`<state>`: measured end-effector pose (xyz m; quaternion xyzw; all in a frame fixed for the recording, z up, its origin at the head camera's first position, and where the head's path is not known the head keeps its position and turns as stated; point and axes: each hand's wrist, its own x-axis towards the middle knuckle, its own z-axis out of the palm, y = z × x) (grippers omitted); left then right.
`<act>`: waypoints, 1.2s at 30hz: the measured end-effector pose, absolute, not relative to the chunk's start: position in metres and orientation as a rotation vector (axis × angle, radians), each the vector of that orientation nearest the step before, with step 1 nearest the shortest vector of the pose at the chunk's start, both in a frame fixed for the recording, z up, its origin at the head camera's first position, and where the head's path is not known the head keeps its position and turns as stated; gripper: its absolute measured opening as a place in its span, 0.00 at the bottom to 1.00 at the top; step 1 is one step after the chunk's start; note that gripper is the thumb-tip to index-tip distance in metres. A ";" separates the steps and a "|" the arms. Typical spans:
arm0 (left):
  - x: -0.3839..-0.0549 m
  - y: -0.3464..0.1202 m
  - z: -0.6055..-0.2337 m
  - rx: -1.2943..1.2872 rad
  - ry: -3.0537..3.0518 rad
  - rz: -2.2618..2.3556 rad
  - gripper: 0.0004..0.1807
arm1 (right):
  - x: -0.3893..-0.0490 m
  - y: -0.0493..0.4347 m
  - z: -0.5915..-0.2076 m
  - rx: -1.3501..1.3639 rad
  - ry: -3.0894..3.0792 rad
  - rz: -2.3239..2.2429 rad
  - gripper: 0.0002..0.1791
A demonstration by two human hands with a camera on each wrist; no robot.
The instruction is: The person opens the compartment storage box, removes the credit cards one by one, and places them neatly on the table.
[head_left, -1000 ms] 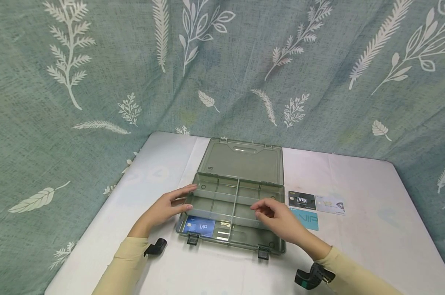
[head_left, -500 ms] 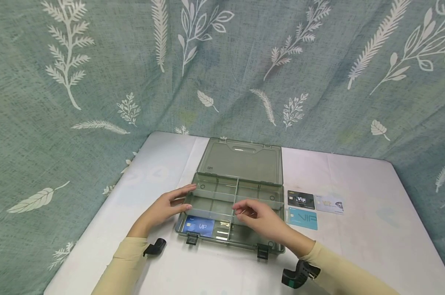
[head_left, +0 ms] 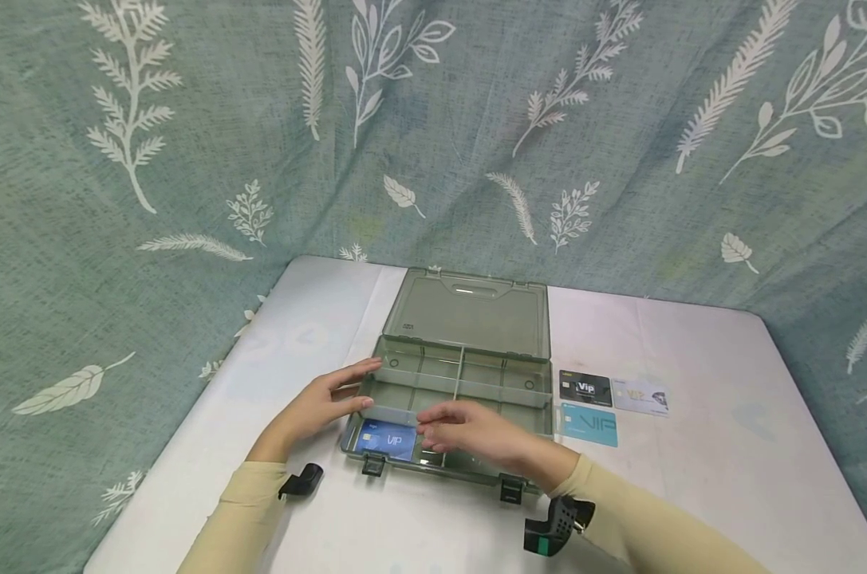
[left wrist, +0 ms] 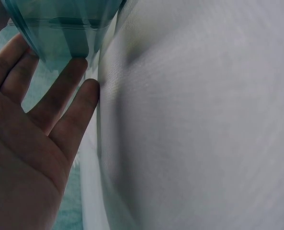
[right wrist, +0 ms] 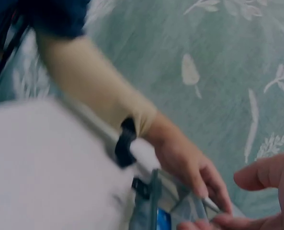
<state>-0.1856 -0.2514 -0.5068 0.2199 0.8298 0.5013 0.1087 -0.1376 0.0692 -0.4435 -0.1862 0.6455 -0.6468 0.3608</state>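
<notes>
A translucent grey-green divided box (head_left: 503, 368) lies on the table with its lid (head_left: 469, 307) folded back. In its front left compartment lies a blue VIP card (head_left: 383, 440). My left hand (head_left: 320, 408) rests against the box's left side. The left wrist view shows that hand's fingers (left wrist: 60, 93) fairly straight along the box wall. Over the front part of the box is my right hand (head_left: 485, 434), its fingertips close to the blue card's right end. In the right wrist view, the right thumb (right wrist: 261, 173) stands apart from the fingers, with nothing seen between them.
To the right of the box lie a black VIP card (head_left: 585, 387), a silver VIP card (head_left: 641, 397) and a teal VIP card (head_left: 589, 424). Two dark latches (head_left: 510, 489) stick out at the box's front. A leaf-patterned green cloth (head_left: 261, 159) hangs around the white table.
My right hand has moved left across the box, from its right side over the middle divider toward the blue card. The left hand has stayed in place against the box.
</notes>
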 end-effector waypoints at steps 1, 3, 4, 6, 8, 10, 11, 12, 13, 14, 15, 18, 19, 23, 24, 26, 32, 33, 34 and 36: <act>-0.185 -0.251 -0.507 0.649 2.439 1.477 0.35 | -0.138 0.068 -0.442 -0.450 1.627 -1.673 0.28; -0.185 -0.252 -0.506 0.652 2.439 1.479 0.35 | -0.140 0.065 -0.441 -0.386 1.560 -1.688 0.30; -0.185 -0.252 -0.506 0.657 2.442 1.478 0.35 | -0.140 0.063 -0.440 -0.356 1.533 -1.692 0.32; -0.185 -0.252 -0.506 0.663 2.443 1.478 0.34 | -0.140 0.060 -0.439 -0.300 1.510 -1.690 0.34; -0.184 -0.252 -0.506 0.670 2.445 1.477 0.34 | -0.140 0.056 -0.438 -0.254 1.493 -1.689 0.37; -0.185 -0.252 -0.506 0.672 2.440 1.482 0.34 | -0.140 0.052 -0.438 -0.221 1.479 -1.687 0.40; -0.185 -0.252 -0.507 0.670 2.437 1.484 0.34 | -0.140 0.050 -0.438 -0.207 1.475 -1.685 0.41; -0.185 -0.252 -0.507 0.669 2.435 1.486 0.34 | -0.140 0.048 -0.438 -0.200 1.473 -1.680 0.41; -0.185 -0.252 -0.507 0.668 2.433 1.488 0.34 | -0.139 0.046 -0.438 -0.189 1.476 -1.676 0.42; -0.185 -0.252 -0.507 0.668 2.432 1.490 0.34 | -0.139 0.044 -0.438 -0.184 1.480 -1.670 0.42; -0.185 -0.252 -0.507 0.667 2.430 1.492 0.34 | -0.139 0.042 -0.438 -0.175 1.481 -1.666 0.41; -0.185 -0.253 -0.507 0.669 2.435 1.488 0.34 | -0.137 0.036 -0.438 -0.170 1.502 -1.640 0.40; -0.185 -0.253 -0.508 0.673 2.437 1.486 0.34 | -0.136 0.034 -0.438 -0.161 1.505 -1.637 0.40; -0.185 -0.254 -0.509 0.678 2.439 1.483 0.34 | -0.134 0.028 -0.441 -0.129 1.500 -1.633 0.42; -0.185 -0.254 -0.509 0.678 2.437 1.486 0.34 | -0.133 0.026 -0.442 -0.125 1.500 -1.631 0.42; -0.185 -0.254 -0.509 0.677 2.433 1.492 0.34 | -0.133 0.025 -0.442 -0.121 1.507 -1.631 0.43; -0.185 -0.253 -0.508 0.691 2.423 1.504 0.34 | -0.133 0.024 -0.441 -0.140 1.522 -1.617 0.42; -0.185 -0.253 -0.508 0.693 2.423 1.503 0.34 | -0.133 0.024 -0.441 -0.142 1.520 -1.617 0.42; -0.185 -0.253 -0.508 0.692 2.425 1.501 0.34 | -0.133 0.023 -0.441 -0.146 1.518 -1.617 0.42; -0.186 -0.253 -0.508 0.689 2.428 1.498 0.34 | -0.133 0.023 -0.441 -0.155 1.515 -1.618 0.41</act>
